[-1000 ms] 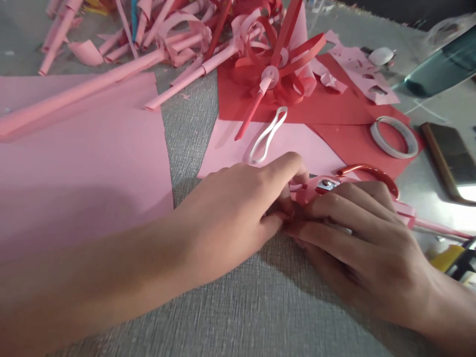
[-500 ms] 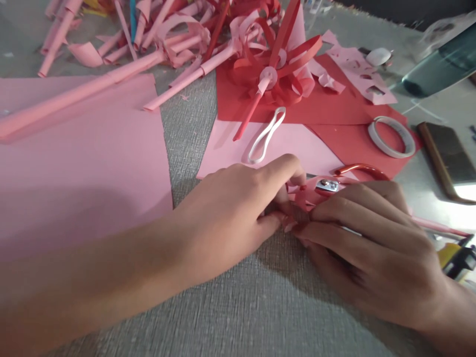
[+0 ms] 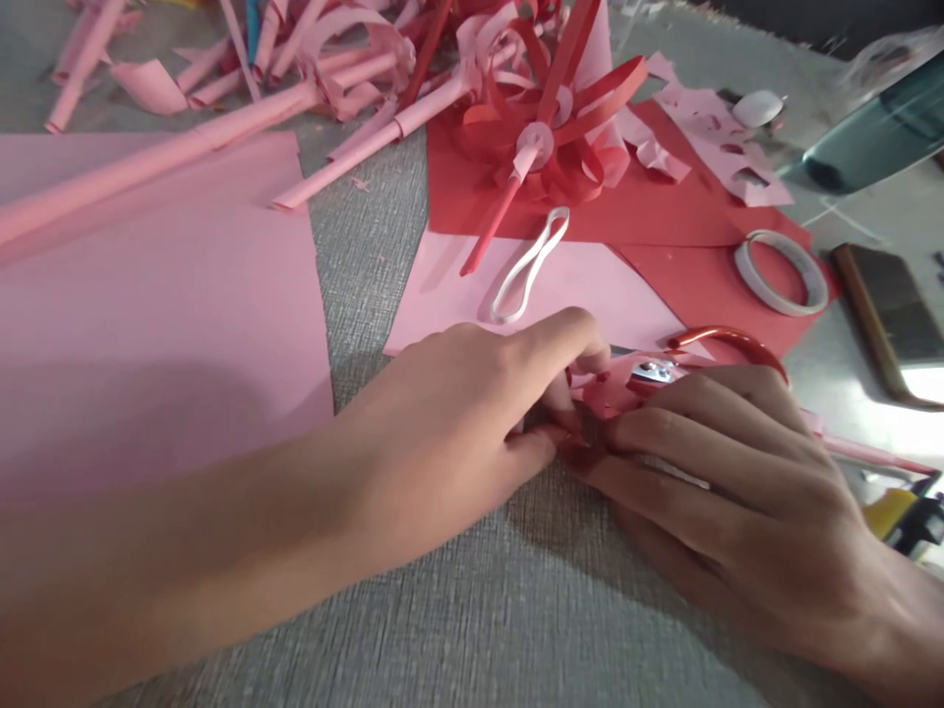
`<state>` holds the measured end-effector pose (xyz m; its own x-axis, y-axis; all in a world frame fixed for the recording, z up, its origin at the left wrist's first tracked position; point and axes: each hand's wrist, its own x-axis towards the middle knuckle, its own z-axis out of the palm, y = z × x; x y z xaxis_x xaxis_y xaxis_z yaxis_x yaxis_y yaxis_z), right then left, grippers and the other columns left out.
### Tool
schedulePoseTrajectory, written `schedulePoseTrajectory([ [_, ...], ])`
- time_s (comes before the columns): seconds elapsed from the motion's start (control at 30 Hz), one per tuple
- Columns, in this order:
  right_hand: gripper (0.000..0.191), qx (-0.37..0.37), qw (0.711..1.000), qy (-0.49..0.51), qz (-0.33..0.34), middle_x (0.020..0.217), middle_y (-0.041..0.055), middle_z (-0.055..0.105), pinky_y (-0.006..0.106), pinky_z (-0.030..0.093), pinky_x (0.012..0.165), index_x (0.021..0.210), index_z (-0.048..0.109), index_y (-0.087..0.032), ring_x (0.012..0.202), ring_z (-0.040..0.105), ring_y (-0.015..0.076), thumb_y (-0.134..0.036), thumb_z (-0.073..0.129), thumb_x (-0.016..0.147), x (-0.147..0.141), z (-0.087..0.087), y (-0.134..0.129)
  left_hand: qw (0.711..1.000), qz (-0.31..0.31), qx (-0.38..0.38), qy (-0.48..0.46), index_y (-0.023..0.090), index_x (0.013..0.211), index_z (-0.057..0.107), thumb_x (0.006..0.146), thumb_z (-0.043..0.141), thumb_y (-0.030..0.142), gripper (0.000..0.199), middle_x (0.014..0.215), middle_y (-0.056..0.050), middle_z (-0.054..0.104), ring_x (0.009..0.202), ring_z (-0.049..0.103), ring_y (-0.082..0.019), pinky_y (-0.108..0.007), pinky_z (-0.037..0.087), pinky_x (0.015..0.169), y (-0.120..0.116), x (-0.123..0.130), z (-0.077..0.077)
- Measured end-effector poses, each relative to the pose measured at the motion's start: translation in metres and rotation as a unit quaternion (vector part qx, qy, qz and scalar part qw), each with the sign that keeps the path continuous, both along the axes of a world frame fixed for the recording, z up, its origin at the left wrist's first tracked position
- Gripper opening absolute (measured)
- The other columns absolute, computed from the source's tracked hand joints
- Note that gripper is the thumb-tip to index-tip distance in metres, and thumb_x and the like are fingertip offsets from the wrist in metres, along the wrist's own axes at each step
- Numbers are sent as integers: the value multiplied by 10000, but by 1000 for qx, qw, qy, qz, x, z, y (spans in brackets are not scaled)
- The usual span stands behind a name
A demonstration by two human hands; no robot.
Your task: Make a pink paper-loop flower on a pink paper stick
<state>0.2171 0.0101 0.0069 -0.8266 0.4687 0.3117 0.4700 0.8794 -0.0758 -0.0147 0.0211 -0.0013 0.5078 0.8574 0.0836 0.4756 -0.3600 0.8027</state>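
My left hand [image 3: 464, 423] reaches in from the left, palm down, its fingers bent and closed at the tips. Against them press the fingertips of my right hand [image 3: 737, 492], also closed. Whatever is pinched where they meet is hidden by the fingers. Just behind the fingertips shows some curled pink paper [image 3: 612, 391]. A pair of scissors [image 3: 654, 371] lies by it, with its metal pivot and a red handle loop in sight and the rest covered by my right hand. Farther back, a white rubber band [image 3: 529, 265] rests on a pink sheet [image 3: 590, 280].
A large pink sheet [image 3: 162, 324] with a long rolled paper tube [image 3: 221, 147] lies left. Behind are a red paper flower [image 3: 535, 147], red sheets [image 3: 479, 202] and several pink rolls. At right are a tape roll [image 3: 782, 273], a phone-like dark object [image 3: 885, 305] and a bottle [image 3: 870, 133].
The view has shifted slightly, so the things at the left sit a little farther left and higher. Both hands stay together, the right fingers shifting slightly toward the left hand.
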Motion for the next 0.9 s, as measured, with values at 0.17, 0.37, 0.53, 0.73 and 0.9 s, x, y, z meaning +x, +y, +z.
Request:
schedulePoseTrajectory([
  [0.17, 177, 12, 1000, -11, -5, 876, 29, 764, 434, 429, 754, 959, 703, -223, 808, 642, 231, -124, 562, 997, 0, 1, -1, 1000, -1, 1, 0, 288, 1189, 595, 861, 602, 68, 395, 954, 22, 790, 835, 752, -171, -259, 574, 698, -2, -1, -1],
  [0.37, 165, 13, 998, 53, -24, 823, 19, 735, 410, 450, 718, 981, 713, -211, 750, 637, 202, -96, 604, 937, 3, 5, -3, 1000, -14, 7, 7, 278, 1196, 609, 910, 543, 63, 364, 992, 13, 781, 828, 750, -141, -243, 576, 732, -6, -7, 0],
  [0.53, 200, -13, 995, 92, -24, 899, 59, 738, 395, 478, 741, 1003, 699, -161, 803, 635, 209, -51, 590, 876, 9, 3, -2, 993, -68, 85, 44, 247, 1070, 665, 946, 522, 55, 270, 969, 11, 757, 862, 717, -134, -260, 568, 806, -9, -13, -1],
  [0.73, 205, -4, 993, 112, -30, 822, 53, 714, 359, 443, 689, 929, 723, -154, 721, 589, 189, -70, 536, 928, 6, 2, -1, 967, -150, 158, 130, 253, 1221, 694, 968, 556, 115, 319, 1254, -48, 696, 1049, 693, -187, -308, 589, 861, -13, -18, 0],
  [0.9, 251, 14, 993, 114, -12, 782, 39, 686, 354, 417, 669, 912, 731, -149, 688, 554, 186, -81, 494, 955, 2, 1, -2, 968, -139, 168, 123, 233, 1148, 707, 957, 543, 106, 281, 1173, -50, 714, 999, 698, -189, -308, 603, 829, -15, -19, -2],
])
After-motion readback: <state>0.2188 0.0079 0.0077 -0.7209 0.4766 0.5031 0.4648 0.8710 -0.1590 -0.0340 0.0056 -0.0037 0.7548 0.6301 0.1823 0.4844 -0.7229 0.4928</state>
